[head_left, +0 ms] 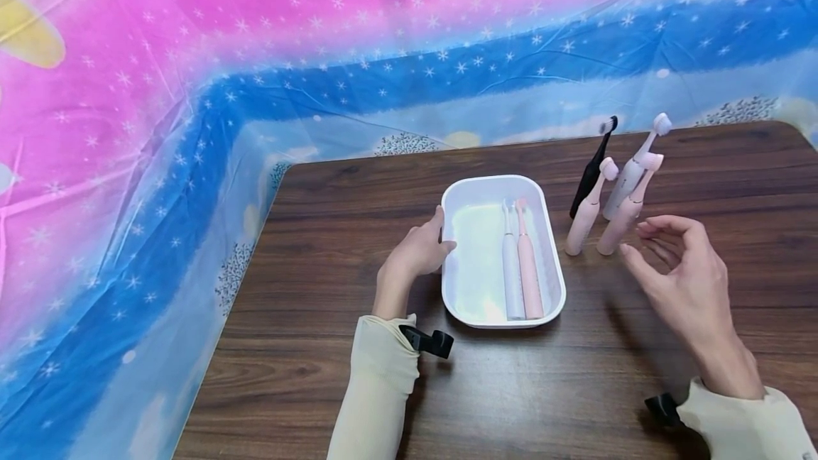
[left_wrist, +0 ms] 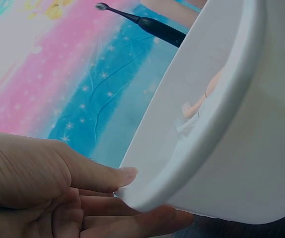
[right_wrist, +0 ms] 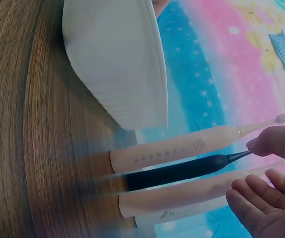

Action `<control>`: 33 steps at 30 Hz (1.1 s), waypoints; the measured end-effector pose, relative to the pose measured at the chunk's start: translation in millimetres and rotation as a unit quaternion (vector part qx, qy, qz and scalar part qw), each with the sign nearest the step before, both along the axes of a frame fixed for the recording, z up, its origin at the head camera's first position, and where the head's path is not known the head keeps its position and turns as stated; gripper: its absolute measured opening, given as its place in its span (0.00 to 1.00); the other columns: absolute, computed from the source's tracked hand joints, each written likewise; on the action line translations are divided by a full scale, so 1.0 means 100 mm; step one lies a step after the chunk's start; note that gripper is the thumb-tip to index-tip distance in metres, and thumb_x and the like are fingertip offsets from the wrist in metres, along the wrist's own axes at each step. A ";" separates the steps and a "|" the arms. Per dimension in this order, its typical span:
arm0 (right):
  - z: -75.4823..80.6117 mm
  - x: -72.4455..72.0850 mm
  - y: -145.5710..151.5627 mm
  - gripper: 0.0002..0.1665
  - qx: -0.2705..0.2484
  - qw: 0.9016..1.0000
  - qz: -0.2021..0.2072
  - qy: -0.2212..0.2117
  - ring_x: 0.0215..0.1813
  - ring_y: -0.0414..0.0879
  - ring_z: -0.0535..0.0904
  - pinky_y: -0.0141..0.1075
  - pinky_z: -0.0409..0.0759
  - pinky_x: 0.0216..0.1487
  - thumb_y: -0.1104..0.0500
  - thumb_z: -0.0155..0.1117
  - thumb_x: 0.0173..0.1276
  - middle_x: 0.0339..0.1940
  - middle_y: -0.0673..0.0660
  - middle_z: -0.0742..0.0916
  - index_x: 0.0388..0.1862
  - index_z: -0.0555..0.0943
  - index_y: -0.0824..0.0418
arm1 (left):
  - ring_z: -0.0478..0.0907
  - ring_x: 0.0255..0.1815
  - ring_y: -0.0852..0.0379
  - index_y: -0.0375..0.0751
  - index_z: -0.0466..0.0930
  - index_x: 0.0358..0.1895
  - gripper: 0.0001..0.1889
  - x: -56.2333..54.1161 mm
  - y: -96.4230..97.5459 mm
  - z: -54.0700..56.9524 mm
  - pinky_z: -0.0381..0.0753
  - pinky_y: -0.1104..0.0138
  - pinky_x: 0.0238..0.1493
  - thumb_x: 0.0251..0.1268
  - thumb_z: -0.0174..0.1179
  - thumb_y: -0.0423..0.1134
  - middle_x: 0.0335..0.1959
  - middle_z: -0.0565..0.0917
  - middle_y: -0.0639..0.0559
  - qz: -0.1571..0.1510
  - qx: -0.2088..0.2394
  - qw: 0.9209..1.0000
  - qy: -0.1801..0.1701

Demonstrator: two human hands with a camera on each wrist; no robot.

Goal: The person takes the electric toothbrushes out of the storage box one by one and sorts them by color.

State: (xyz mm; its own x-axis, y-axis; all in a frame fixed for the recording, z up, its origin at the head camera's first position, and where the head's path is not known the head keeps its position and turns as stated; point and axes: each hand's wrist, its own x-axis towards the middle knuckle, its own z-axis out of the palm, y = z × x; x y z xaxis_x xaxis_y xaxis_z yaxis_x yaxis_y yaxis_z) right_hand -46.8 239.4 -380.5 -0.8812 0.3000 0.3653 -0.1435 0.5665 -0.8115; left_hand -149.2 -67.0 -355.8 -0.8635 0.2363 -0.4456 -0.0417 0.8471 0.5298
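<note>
My left hand (head_left: 415, 250) grips the left wall of a white plastic bin (head_left: 473, 261), thumb over the rim and fingers outside. Inside the bin, on its right side, a white electric toothbrush (head_left: 513, 279) and a pink one (head_left: 530, 279) lie side by side. Right of the bin stand a black electric toothbrush (head_left: 589, 179), a white one (head_left: 621, 184) and two pink ones, the left pink toothbrush (head_left: 581, 224) and the right pink toothbrush (head_left: 618, 226). Beside the right pink one hovers my right hand (head_left: 693, 282), thumb and fingers apart, holding nothing.
The dark wooden table (head_left: 307, 289) carries the bin and the upright toothbrushes. A pink and blue patterned cloth (head_left: 383, 84) hangs behind the table and down its left side. Black camera straps sit at both wrists.
</note>
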 end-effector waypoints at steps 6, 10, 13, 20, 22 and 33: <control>0.04 0.01 -0.10 0.27 -0.003 1.000 0.012 0.027 0.49 0.23 0.75 0.13 0.69 0.50 0.70 0.71 0.55 0.44 0.38 0.78 0.53 0.71 0.68 | 0.78 0.54 0.54 0.50 0.34 0.78 0.37 0.00 0.00 0.00 0.71 0.58 0.57 0.76 0.46 0.45 0.76 0.58 0.48 -0.001 0.002 1.000 -0.002; 0.08 0.02 -0.19 0.27 0.001 0.998 0.032 0.045 0.49 0.24 0.77 0.14 0.70 0.50 0.72 0.70 0.54 0.45 0.41 0.79 0.52 0.71 0.70 | 0.78 0.53 0.54 0.50 0.34 0.78 0.37 0.01 0.00 0.00 0.71 0.58 0.57 0.76 0.46 0.45 0.76 0.58 0.47 -0.001 0.004 1.000 -0.002; 0.11 0.01 -0.25 0.27 0.001 0.998 0.044 0.054 0.49 0.25 0.77 0.15 0.70 0.51 0.73 0.70 0.53 0.45 0.42 0.79 0.52 0.71 0.70 | 0.78 0.51 0.55 0.50 0.34 0.78 0.37 0.01 -0.01 0.00 0.71 0.58 0.56 0.76 0.46 0.45 0.75 0.58 0.47 0.000 0.005 1.000 -0.002; 0.13 -0.02 -0.36 0.28 -0.020 0.994 0.067 0.084 0.49 0.26 0.78 0.17 0.73 0.50 0.77 0.69 0.50 0.45 0.41 0.79 0.51 0.72 0.73 | 0.82 0.39 0.56 0.50 0.34 0.78 0.37 0.00 -0.01 0.01 0.73 0.60 0.51 0.76 0.46 0.45 0.74 0.61 0.46 -0.001 0.008 1.000 -0.003; 0.13 -0.03 -0.40 0.28 -0.018 0.992 0.077 0.096 0.49 0.27 0.78 0.18 0.73 0.50 0.78 0.69 0.49 0.45 0.42 0.79 0.51 0.72 0.73 | 0.82 0.38 0.56 0.50 0.34 0.78 0.37 0.00 -0.01 0.01 0.74 0.60 0.49 0.76 0.47 0.45 0.74 0.62 0.45 -0.001 0.009 1.000 -0.004; 0.10 -0.10 -0.59 0.27 0.028 0.991 0.103 0.086 0.48 0.19 0.74 0.15 0.70 0.51 0.76 0.71 0.50 0.45 0.60 0.83 0.50 0.73 0.71 | 0.82 0.34 0.57 0.49 0.34 0.78 0.37 -0.01 -0.01 0.01 0.75 0.62 0.47 0.76 0.46 0.45 0.73 0.63 0.45 0.000 0.011 1.000 -0.004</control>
